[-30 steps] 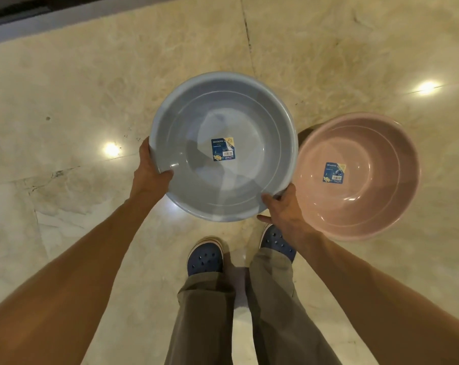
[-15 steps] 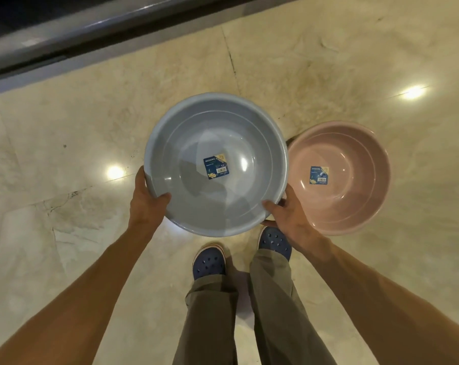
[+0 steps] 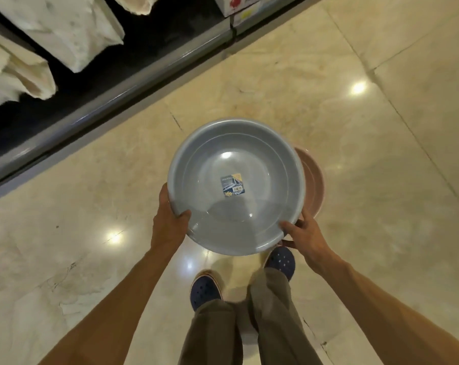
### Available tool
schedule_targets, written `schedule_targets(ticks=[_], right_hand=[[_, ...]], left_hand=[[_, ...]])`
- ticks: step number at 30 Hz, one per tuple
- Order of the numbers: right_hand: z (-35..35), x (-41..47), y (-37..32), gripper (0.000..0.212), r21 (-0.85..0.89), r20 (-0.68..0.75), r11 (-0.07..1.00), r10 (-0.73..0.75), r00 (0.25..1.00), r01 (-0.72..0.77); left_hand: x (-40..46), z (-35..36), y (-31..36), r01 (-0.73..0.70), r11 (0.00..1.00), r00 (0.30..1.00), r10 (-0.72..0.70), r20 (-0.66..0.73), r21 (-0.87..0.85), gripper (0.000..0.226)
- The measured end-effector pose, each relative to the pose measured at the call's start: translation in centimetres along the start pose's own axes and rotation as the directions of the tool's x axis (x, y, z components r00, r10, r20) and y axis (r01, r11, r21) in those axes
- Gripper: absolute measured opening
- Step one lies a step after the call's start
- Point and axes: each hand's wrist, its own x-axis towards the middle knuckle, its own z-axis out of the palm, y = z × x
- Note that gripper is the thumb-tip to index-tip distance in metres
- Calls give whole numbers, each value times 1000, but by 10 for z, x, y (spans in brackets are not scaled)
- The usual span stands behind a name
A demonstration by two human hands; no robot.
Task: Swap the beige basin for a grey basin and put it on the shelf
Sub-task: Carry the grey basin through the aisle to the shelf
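I hold a round grey basin [image 3: 236, 164] level in front of me, a blue label stuck in its middle. My left hand [image 3: 167, 222] grips its near-left rim, thumb inside. My right hand [image 3: 306, 235] grips the near-right rim. The beige basin [image 3: 315, 180] lies on the floor behind and to the right, mostly hidden by the grey one. The shelf [image 3: 112, 98] runs diagonally across the upper left, its grey front edge low above the floor.
White wrapped goods [image 3: 65, 30] sit on the dark shelf at the upper left, and a box with a red mark [image 3: 238, 6] stands at the top. Glossy beige marble floor [image 3: 368, 143] spreads all around. My feet in blue clogs [image 3: 204, 291] stand below the basin.
The grey basin has risen and now covers most of the beige basin. The view has tilted up, and the shelf with its white goods has come into sight. Both hands keep their grip.
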Motion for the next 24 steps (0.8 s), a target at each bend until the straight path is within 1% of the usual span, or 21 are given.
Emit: schedule_targets(ticks=[4,8,13,15,17,19,21,22,24], right_hand=[[-47,-3,5,64,102,-89,995,29,996,-20],[-88,-2,14,67,171,-119,984,70,990,-49],[-119,13,32,68,230,-164,971,96,982,-57],[-125,25,39,68,237,-177,970,104,979,-61],[-128,37,46,67,244,-183,967,115,976,-69],[-130,50,53,67,226,-177,971,122,977,-80],[-132,61,58,69,179,-151,979,126,980,-98],[-132,68,59,72,152,-137,981,140,981,-119],[-135,79,61,81,104,-123,981,179,976,-167]], left_hand=[[0,43,38,-24,999,995,21,103,33,84],[-3,84,64,-41,999,981,39,190,7,82],[5,125,78,-105,994,956,102,273,-3,80],[16,141,74,-131,991,951,132,279,-23,86],[25,156,68,-135,991,951,134,280,-15,84],[33,167,59,-132,991,958,121,260,29,80],[42,174,49,-136,985,968,108,225,111,81],[48,176,44,-139,978,971,104,215,156,79],[64,177,33,-136,962,968,79,237,236,81]])
